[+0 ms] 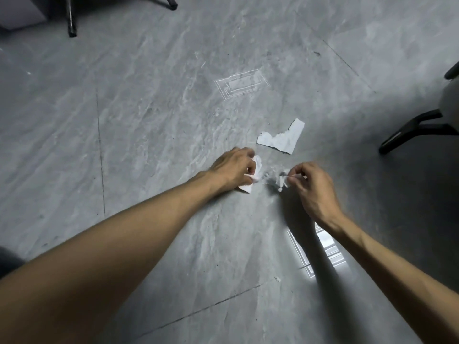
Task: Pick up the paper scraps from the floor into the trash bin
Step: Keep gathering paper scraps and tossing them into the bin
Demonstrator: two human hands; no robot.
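Observation:
Both hands are low over the grey tiled floor. My left hand [234, 168] is closed around crumpled white paper scraps [255, 173], which stick out past its fingers. My right hand [314, 188] pinches a small torn white scrap [283, 181] between thumb and fingers, just right of the left hand's bundle. A larger torn white scrap [282, 139] lies flat on the floor just beyond both hands, untouched. A tiny paper fleck [277, 278] lies nearer to me. No trash bin is in view.
A black chair base leg [407, 131] reaches in from the right edge. Black stand legs [72, 18] and a pale box corner [19, 11] sit at the top left. Bright light reflections [241, 85] mark the glossy floor.

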